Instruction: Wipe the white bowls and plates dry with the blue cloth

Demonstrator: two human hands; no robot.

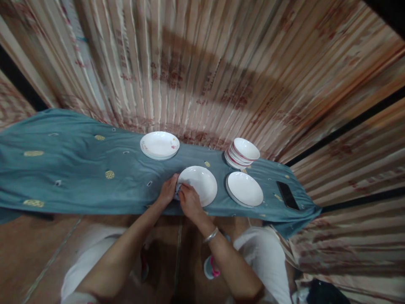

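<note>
A white plate (202,181) lies on the cloth-covered table in front of me. At its left rim my left hand (168,188) is closed, gripping the edge. My right hand (190,200) reaches over the near left part of the plate, with its fingers closed on a small greyish cloth (178,187). The cloth is bunched between both hands against the rim, and most of it is hidden by the fingers.
A stack of white plates (245,188) stands to the right, with stacked bowls (247,148) behind it. Patterned plates (160,144) sit at the back left. A black phone (287,195) lies near the right end of the blue-green tablecloth (79,169). A pleated curtain (196,71) hangs behind.
</note>
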